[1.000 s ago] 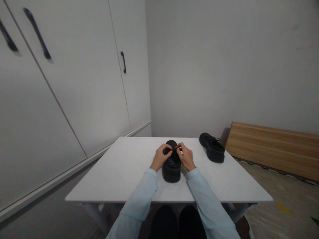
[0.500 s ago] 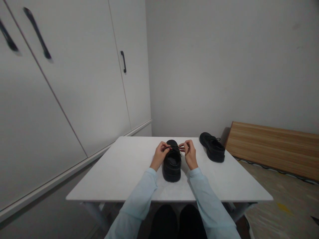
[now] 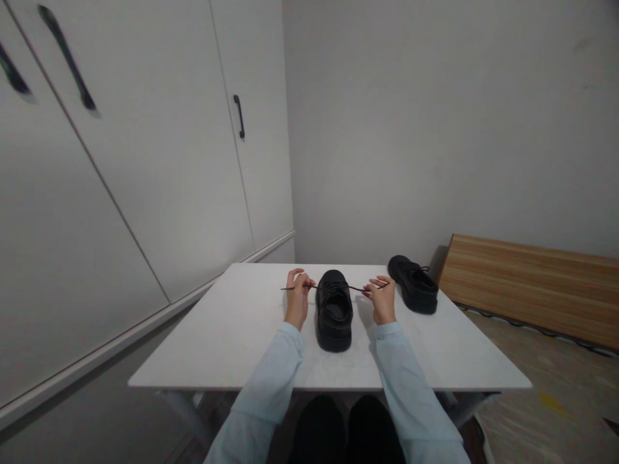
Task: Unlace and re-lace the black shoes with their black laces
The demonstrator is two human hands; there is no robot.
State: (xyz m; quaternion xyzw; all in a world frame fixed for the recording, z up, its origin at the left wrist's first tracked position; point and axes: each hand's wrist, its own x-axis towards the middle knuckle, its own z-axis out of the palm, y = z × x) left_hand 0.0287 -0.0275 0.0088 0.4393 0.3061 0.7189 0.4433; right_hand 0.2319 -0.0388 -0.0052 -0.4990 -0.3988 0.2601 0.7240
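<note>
A black lace-up shoe (image 3: 334,330) stands upright on the white table, its toe pointing away from me. On its left side my left hand (image 3: 298,296) pinches one end of the black shoelace (image 3: 356,289), and a short tip sticks out past the fingers. To the right of the shoe, my right hand (image 3: 382,299) is closed on the other lace end. Both ends run outward from the shoe's tongue area, stretched nearly straight.
A second black shoe (image 3: 418,295) sits at the table's right edge. The white table (image 3: 217,348) stands by a white cabinet (image 3: 145,161) and a grey wall (image 3: 435,129). A wooden board (image 3: 527,283) leans low at the right.
My hands have moved apart from above the shoe, the left one leftward and the right one rightward. The lace ends are now drawn out to both sides.
</note>
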